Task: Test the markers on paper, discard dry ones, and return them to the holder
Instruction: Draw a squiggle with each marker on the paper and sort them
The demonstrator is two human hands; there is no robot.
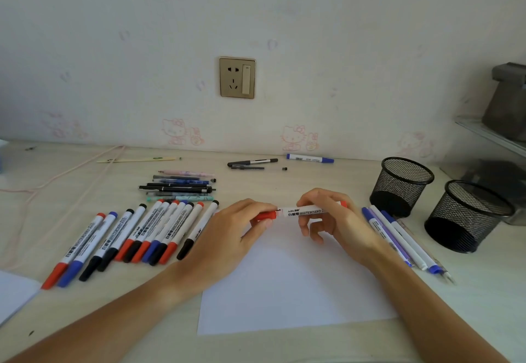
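Above the white paper (pixel 287 285), at table centre, the left hand (pixel 227 237) pinches the red cap (pixel 266 216) while the right hand (pixel 336 220) grips the red marker (pixel 308 210) by its barrel. At nine o'clock lie eleven whiteboard markers (pixel 136 234); at three o'clock stand two mesh holders (pixel 401 186).

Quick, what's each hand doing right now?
Left hand: pinching the red cap.
Right hand: holding the whiteboard marker by its barrel.
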